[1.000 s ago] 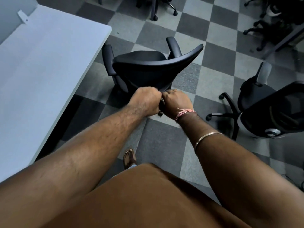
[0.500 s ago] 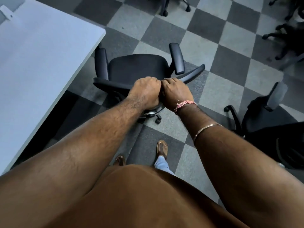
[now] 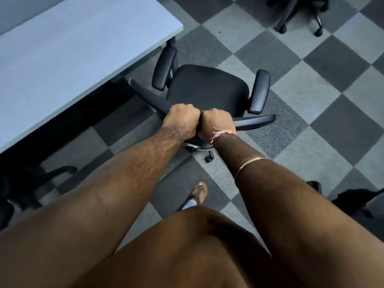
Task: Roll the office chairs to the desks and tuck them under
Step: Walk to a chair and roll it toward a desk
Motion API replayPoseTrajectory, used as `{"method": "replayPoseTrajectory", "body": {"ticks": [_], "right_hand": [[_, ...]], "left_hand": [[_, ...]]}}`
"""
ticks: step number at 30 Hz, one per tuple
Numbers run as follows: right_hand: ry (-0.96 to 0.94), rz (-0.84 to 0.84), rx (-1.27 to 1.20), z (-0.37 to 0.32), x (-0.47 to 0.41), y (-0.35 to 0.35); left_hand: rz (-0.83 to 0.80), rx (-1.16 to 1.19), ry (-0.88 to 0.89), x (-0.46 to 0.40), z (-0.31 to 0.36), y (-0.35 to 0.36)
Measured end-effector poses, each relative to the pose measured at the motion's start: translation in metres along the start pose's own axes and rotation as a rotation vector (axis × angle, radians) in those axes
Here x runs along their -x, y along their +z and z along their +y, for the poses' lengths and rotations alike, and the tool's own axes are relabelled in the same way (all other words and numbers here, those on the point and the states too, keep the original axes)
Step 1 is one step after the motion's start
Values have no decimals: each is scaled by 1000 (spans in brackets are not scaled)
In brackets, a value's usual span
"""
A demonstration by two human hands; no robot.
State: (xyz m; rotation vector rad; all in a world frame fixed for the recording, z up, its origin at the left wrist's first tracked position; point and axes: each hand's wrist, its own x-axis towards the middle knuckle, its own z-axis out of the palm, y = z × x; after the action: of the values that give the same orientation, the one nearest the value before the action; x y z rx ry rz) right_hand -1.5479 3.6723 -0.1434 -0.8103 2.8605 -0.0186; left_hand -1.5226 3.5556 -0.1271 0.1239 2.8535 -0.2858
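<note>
Head view looks down on a checkered grey carpet floor (image 3: 311, 84) that spreads ahead and to the right of both hands. Left of the hands and beyond them lies the pale blue desk (image 3: 68, 50), its near edge running at a slant with dark shadow under it. Directly in front of the hands stands the black office chair (image 3: 207, 88), just beside the desk's corner, its seat out in the open and not under the desk; one armrest (image 3: 165, 68) sits close to the desk's corner, the other armrest (image 3: 259, 91) on the far side. The left hand (image 3: 180, 119) and right hand (image 3: 217, 122) are fists pressed together side by side, both clamped over the top rim of the chair's backrest (image 3: 255, 121). A pink thread band (image 3: 222, 134) wraps the right wrist, a thin metal bangle (image 3: 249, 163) farther up that forearm.
</note>
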Motion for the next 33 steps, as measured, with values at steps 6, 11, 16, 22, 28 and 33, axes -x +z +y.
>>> {"method": "replayPoseTrajectory", "body": {"ticks": [6, 11, 16, 22, 28, 33], "right_hand": [[-88, 42, 23, -17, 42, 7], [-168, 66, 37, -28, 108, 15], [-235, 75, 77, -34, 175, 28], [-380, 108, 117, -24, 240, 43], [-534, 117, 153, 0, 261, 47], [-687, 90, 197, 43, 255, 44]], "left_hand": [[-16, -22, -39, 48, 11, 9], [-13, -16, -53, 115, 41, 21], [1, -54, -27, 182, 77, 34], [-26, -23, -10, 241, 119, 41], [-28, -6, -136, 258, 160, 45], [-33, 30, -267, 246, 201, 39]]}}
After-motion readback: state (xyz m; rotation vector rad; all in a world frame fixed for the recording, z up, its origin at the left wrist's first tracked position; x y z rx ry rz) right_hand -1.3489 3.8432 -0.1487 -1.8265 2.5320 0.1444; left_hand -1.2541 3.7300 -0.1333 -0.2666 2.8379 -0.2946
